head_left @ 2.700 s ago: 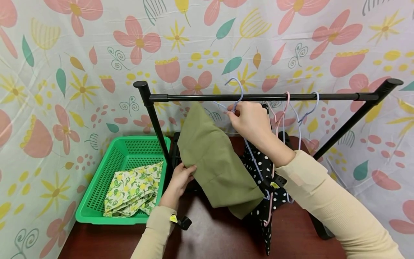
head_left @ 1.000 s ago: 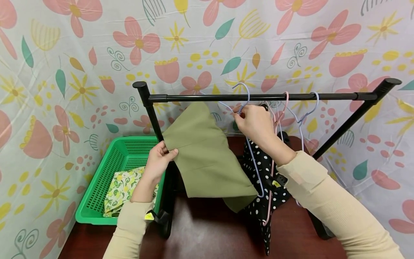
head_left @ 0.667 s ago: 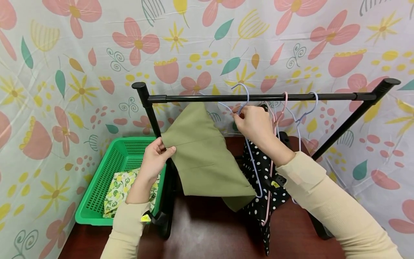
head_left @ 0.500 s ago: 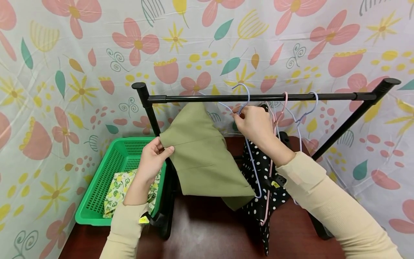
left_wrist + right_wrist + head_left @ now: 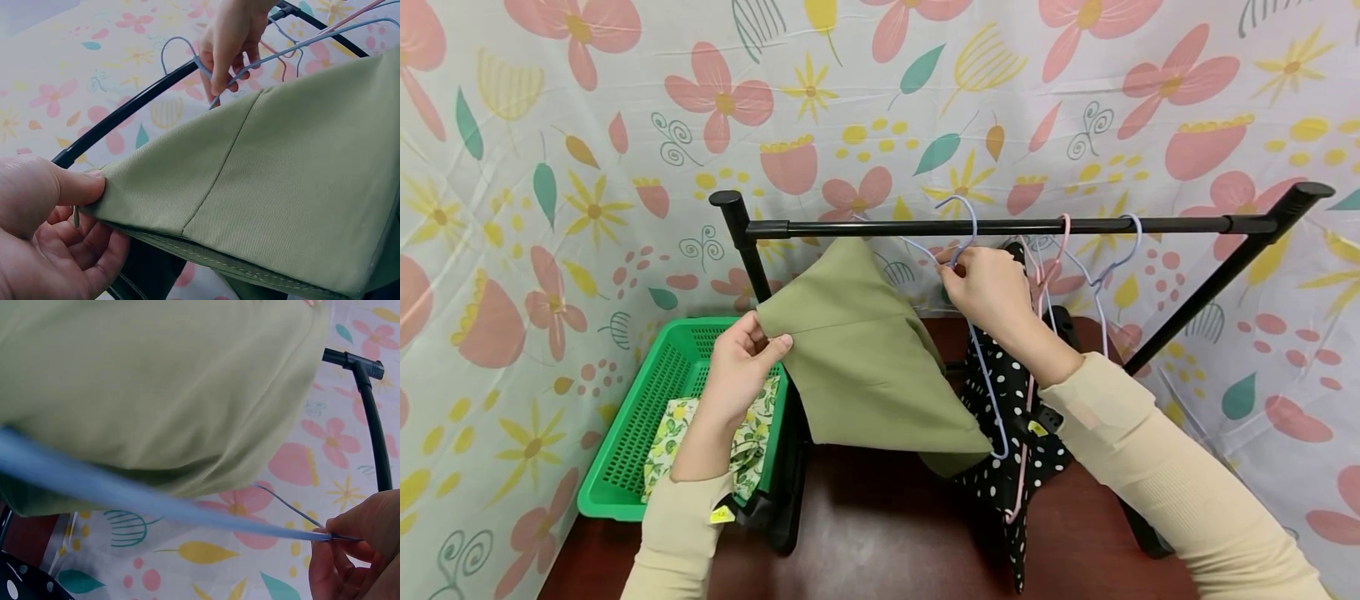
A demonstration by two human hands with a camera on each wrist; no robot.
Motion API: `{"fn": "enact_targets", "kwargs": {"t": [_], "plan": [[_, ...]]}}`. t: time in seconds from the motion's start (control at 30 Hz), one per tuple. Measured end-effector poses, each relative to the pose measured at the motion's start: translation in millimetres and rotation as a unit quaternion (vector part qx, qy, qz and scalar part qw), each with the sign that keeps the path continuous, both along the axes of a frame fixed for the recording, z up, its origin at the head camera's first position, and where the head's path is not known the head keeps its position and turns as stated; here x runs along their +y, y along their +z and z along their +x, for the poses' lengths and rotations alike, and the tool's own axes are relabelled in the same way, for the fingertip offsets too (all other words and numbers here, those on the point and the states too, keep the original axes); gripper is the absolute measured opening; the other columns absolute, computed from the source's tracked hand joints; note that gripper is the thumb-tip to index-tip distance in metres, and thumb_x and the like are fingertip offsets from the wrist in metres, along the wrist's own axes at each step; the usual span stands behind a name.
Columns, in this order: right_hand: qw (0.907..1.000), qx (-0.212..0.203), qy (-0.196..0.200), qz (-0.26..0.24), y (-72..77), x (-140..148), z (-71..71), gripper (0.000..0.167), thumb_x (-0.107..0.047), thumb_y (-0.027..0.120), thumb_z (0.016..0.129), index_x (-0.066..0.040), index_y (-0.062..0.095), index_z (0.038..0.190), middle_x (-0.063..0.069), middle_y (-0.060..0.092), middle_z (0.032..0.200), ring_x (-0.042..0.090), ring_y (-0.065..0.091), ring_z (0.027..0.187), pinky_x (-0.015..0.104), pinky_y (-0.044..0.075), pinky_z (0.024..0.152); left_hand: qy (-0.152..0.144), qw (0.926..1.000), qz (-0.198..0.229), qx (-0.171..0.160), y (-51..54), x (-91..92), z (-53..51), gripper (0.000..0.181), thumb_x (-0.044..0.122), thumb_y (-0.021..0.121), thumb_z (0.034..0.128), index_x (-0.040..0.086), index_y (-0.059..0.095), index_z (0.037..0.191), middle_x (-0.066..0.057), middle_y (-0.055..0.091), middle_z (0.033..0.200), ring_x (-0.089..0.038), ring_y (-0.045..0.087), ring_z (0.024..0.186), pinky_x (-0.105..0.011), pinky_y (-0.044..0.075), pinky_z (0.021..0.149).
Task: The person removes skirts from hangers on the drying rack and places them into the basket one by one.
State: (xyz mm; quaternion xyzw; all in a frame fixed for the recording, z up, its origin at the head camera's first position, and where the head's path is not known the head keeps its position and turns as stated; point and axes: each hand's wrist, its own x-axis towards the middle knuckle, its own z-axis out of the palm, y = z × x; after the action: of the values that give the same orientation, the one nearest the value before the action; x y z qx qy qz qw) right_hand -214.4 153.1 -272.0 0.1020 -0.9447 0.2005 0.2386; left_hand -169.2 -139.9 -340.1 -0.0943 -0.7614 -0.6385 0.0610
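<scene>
An olive green skirt (image 5: 865,358) with a stitched dart hangs from a pale blue wire hanger (image 5: 989,387). My left hand (image 5: 737,367) pinches its upper left edge between thumb and fingers. In the left wrist view a small zipper pull (image 5: 76,216) dangles near that thumb. My right hand (image 5: 992,292) grips the hanger just below its hook, which sits over the black rail (image 5: 865,227). One hanger arm reaches behind the skirt, so how it meets the cloth there is hidden.
A black polka-dot garment (image 5: 1011,467) hangs right of the skirt, with pink (image 5: 1066,225) and blue (image 5: 1135,229) hangers along the rail. A green basket (image 5: 617,442) at left holds a folded lemon-print cloth (image 5: 760,442). The rack's left post (image 5: 739,242) stands between basket and skirt.
My left hand has moved left and up, drawing the skirt's edge out and spreading it wider. My right hand and the hanger slid slightly right at first, then stayed nearly still.
</scene>
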Motion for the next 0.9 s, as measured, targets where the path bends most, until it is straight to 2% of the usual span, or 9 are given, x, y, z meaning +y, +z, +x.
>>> {"fn": "enact_targets", "kwargs": {"t": [0.13, 0.23, 0.43, 0.67, 0.9], "plan": [[1.0000, -0.002, -0.005, 0.004, -0.2, 0.7, 0.3, 0.029, -0.021, 0.059, 0.087, -0.007, 0.067, 0.062, 0.003, 0.041, 0.046, 0.014, 0.032, 0.036, 0.027, 0.023, 0.036, 0.002, 0.9999, 0.006, 0.012, 1.3, -4.0, 1.1, 0.022, 0.012, 0.061, 0.0895, 0.003, 0.056, 0.109, 0.006, 0.063, 0.084, -0.016, 0.047, 0.070, -0.027, 0.042, 0.068], [1.0000, -0.005, -0.006, 0.004, 0.4, 1.0, 0.7, 0.031, -0.021, 0.060, 0.087, -0.008, 0.065, 0.059, 0.003, 0.040, 0.046, 0.014, 0.032, 0.036, 0.027, 0.024, 0.037, 0.004, 0.9997, 0.010, 0.023, 2.1, -6.8, 2.2, 0.020, 0.012, 0.060, 0.0896, 0.004, 0.056, 0.107, 0.005, 0.062, 0.084, -0.016, 0.046, 0.069, -0.026, 0.042, 0.067], [0.9999, -0.013, -0.002, 0.002, 0.5, 2.2, 0.4, 0.026, -0.022, 0.059, 0.089, -0.009, 0.071, 0.071, 0.003, 0.042, 0.047, 0.013, 0.031, 0.036, 0.027, 0.024, 0.037, 0.016, 0.9989, 0.022, 0.039, 6.5, -11.5, 5.9, 0.014, 0.013, 0.061, 0.0892, 0.007, 0.057, 0.101, 0.003, 0.060, 0.081, -0.016, 0.049, 0.070, -0.025, 0.044, 0.069], [0.9998, -0.019, 0.005, 0.002, -0.4, 2.2, 0.9, 0.022, -0.022, 0.056, 0.090, -0.010, 0.074, 0.095, 0.007, 0.051, 0.053, 0.013, 0.030, 0.034, 0.026, 0.022, 0.036, 0.035, 0.9976, 0.025, 0.054, 10.8, -17.7, 8.7, 0.009, 0.012, 0.062, 0.0887, 0.009, 0.057, 0.096, 0.004, 0.060, 0.078, -0.013, 0.049, 0.068, -0.023, 0.042, 0.065], [0.9998, -0.015, 0.012, 0.000, -0.4, 2.7, 0.4, 0.021, -0.020, 0.055, 0.091, -0.010, 0.074, 0.095, 0.009, 0.054, 0.056, 0.011, 0.027, 0.034, 0.026, 0.023, 0.036, 0.050, 0.9949, 0.058, 0.065, 12.2, -24.9, 9.4, 0.006, 0.007, 0.061, 0.0881, 0.007, 0.057, 0.092, 0.004, 0.061, 0.081, -0.012, 0.053, 0.072, -0.022, 0.044, 0.066]]}}
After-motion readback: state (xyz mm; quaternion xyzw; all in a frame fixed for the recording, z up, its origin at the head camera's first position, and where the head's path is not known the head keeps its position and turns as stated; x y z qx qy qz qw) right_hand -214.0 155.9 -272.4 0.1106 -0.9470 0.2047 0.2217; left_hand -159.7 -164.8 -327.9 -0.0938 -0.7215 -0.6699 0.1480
